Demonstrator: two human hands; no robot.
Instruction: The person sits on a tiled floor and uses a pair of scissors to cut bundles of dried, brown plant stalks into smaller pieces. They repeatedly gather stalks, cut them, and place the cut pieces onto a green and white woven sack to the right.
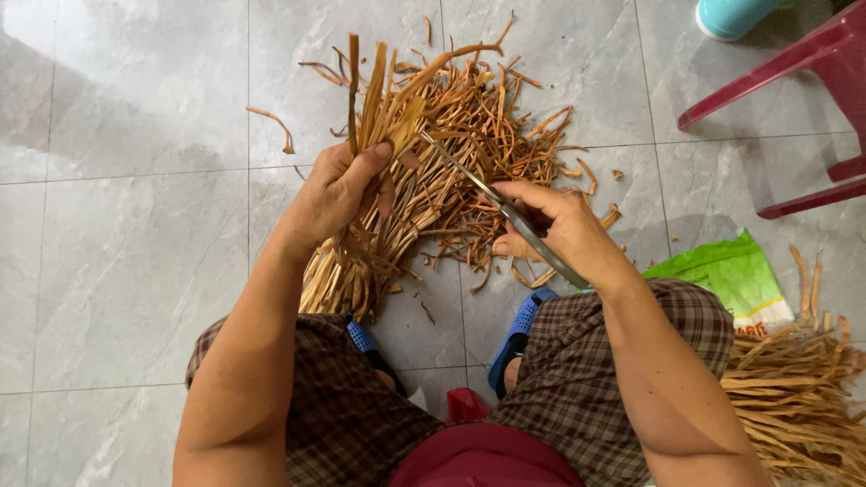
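My left hand (338,189) grips a thick bundle of dry tan plant strips (379,108), held upright with its ends fanned out above the fist and its lower part hanging toward my knee. My right hand (555,225) holds metal scissors (492,194), whose blades point up-left and reach into the bundle's top near my left thumb. Beneath both hands lies a heap of cut orange-brown strip pieces (487,135) on the grey tiled floor (126,225).
A second pile of long dry strips (794,388) lies at the right by my knee, partly on a green bag (731,271). A dark red plastic chair (794,63) stands at the upper right, a teal object (731,16) beyond it. I wear blue sandals (519,329).
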